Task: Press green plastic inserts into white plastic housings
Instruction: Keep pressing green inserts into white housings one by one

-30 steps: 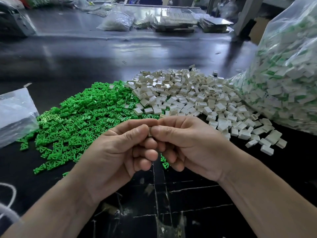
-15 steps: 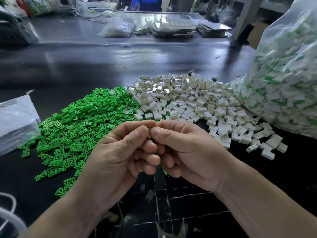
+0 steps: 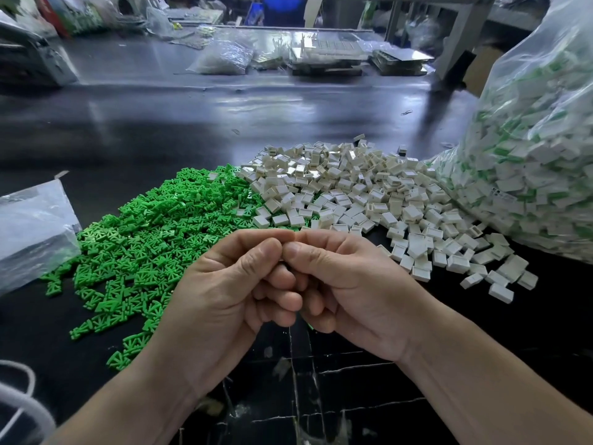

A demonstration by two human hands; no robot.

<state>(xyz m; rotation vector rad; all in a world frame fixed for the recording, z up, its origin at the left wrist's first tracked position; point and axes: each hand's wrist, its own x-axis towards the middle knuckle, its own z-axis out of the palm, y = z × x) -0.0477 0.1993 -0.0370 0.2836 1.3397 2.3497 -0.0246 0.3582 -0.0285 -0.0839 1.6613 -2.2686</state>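
- The black tabletop [image 3: 154,130] is glossy and reflects pale light across its far half; near the front edge its covering [image 3: 321,367] is cracked into whitish lines.
- A spread heap of green inserts [image 3: 160,232] lies on the left of the table, touching and partly mixing with the heap of white housings [image 3: 353,194] to its right.
- A large clear bag [image 3: 529,155], packed with white pieces showing green, leans in at the right edge, its foot against the white heap.
- A smaller clear plastic bag [image 3: 32,232] lies at the left edge, just beside the green heap.
- A white cord [image 3: 19,396] curls at the lower left corner.
- Farther back sit another filled clear bag [image 3: 224,59], a stack of flat trays [image 3: 330,56], a grey post [image 3: 459,36] and a brown carton [image 3: 478,69]; the rest of the room is cluttered and blurred.
- The left hand [image 3: 224,293] and right hand [image 3: 353,284] meet above the front of the table, fingers curled and thumb tips pressed together; I cannot tell whether a piece is pinched between them, since that spot is hidden.
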